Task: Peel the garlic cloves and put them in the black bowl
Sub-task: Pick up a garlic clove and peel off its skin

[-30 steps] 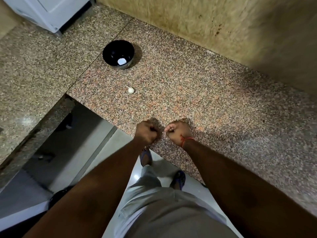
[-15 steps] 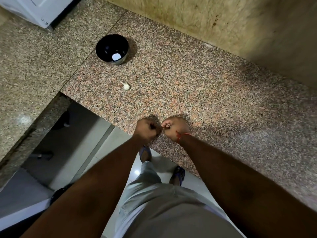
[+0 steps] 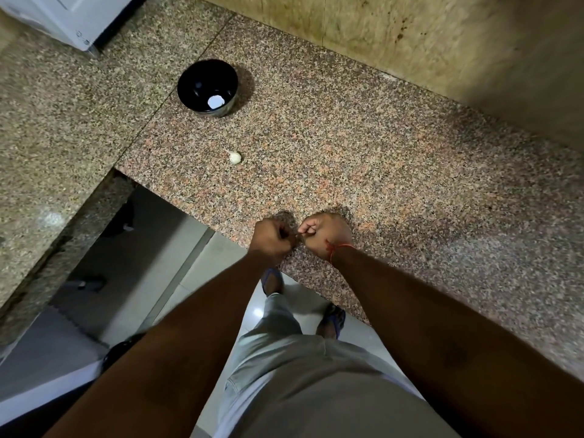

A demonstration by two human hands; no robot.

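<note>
1. The left hand (image 3: 274, 238) and the right hand (image 3: 327, 233) sat together at the near edge of the granite worktop (image 3: 363, 159), knuckles almost touching.
2. Both hands were curled tight, their fingertips meeting at a tiny spot between them; whatever they pinched there was too small and hidden to make out, so I cannot tell if it was a garlic clove or its skin.
3. A red thread (image 3: 337, 249) circled the right wrist.
4. A garlic bulb (image 3: 234, 157) lay alone on the worktop, at about 11 o'clock from the hands and well apart from them.
5. The black bowl (image 3: 192, 86) stood upright farther off, at roughly 11 o'clock beyond the bulb, near a seam in the stone.
6. A small white piece (image 3: 215, 102) rested on the bowl's floor; it was too small to tell whether it was a clove.
7. A white appliance (image 3: 72, 20) filled the far corner at 10 o'clock.
8. A yellowish wall (image 3: 426, 36) ran along the worktop's far side.
</note>
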